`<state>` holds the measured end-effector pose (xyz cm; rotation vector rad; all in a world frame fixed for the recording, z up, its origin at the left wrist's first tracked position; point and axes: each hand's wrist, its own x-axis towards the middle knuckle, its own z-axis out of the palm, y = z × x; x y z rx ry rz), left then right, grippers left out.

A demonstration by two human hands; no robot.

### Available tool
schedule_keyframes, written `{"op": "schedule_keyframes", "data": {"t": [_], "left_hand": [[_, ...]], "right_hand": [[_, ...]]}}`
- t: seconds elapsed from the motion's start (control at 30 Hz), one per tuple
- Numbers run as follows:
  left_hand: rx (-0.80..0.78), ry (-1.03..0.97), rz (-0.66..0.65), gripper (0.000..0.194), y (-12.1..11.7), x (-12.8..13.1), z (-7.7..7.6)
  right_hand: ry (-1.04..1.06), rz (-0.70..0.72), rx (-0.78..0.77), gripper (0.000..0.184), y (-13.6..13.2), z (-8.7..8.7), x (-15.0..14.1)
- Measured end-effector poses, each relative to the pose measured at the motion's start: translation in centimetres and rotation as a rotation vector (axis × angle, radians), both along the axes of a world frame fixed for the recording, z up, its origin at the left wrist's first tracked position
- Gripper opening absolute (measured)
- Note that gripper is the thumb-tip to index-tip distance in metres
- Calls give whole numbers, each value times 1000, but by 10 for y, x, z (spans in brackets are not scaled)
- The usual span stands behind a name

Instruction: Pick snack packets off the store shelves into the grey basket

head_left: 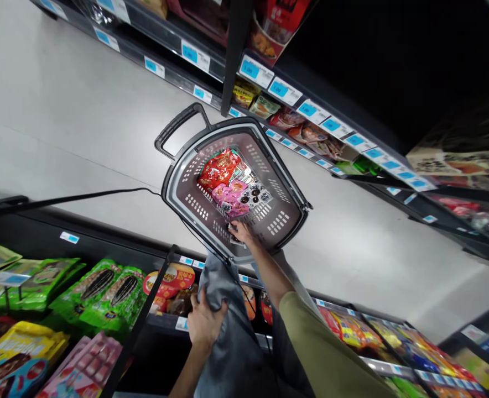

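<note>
A grey shopping basket point(190, 218) with perforated walls stands on the floor before me, its black handle tipped outward. Inside lie a shiny red snack bag point(219, 167), a pink packet point(233, 198) and a white packet with dark round pictures point(256, 194). My right hand point(241, 231) reaches into the near side of the basket, fingers closed on a small dark-and-white packet point(237, 241), mostly covered by the hand. On my knee, in grey-blue trousers, my left hand point(206, 320) rests with its fingers spread, holding nothing.
Shelves with blue price tags point(284, 89) and bagged snacks run along the far side. Close on the left, a shelf holds green sunflower seed bags point(103, 293) and yellow packs point(18, 354). A black strap point(82, 194) stretches to the basket. Pale floor point(78, 127) lies between the shelves.
</note>
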<state>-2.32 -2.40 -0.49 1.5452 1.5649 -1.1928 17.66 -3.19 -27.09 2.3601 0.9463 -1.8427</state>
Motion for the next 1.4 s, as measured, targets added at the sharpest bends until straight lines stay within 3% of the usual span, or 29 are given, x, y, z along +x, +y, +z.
{"op": "schedule_keyframes", "data": {"t": [0.2, 0.37, 0.53, 0.73, 0.9, 1.03, 1.17, 1.27, 1.4], "left_hand": [[-28, 15, 19, 70, 8, 5, 2], [-25, 31, -18, 69, 12, 8, 3], [-3, 16, -37, 70, 16, 9, 3], [5, 17, -41, 70, 16, 6, 1], [7, -5, -35, 70, 14, 3, 0], [0, -14, -17, 69, 14, 2, 0], [4, -23, -8, 70, 16, 2, 0], [-8, -24, -7, 70, 18, 3, 1], [-14, -5, -21, 69, 19, 5, 2]], "right_hand": [[107, -206, 83, 26, -3, -4, -19], [153, -350, 118, 29, -2, 8, -16], [297, -561, 88, 19, -3, 18, -10], [288, -633, 72, 34, -8, 19, -24], [204, -633, 100, 27, 1, 13, -34], [177, -561, 99, 14, 17, -1, -36], [109, -510, 79, 15, 29, -12, -40], [51, -487, 64, 18, 30, -9, -42], [2, -466, 53, 19, 26, 9, -43]]}}
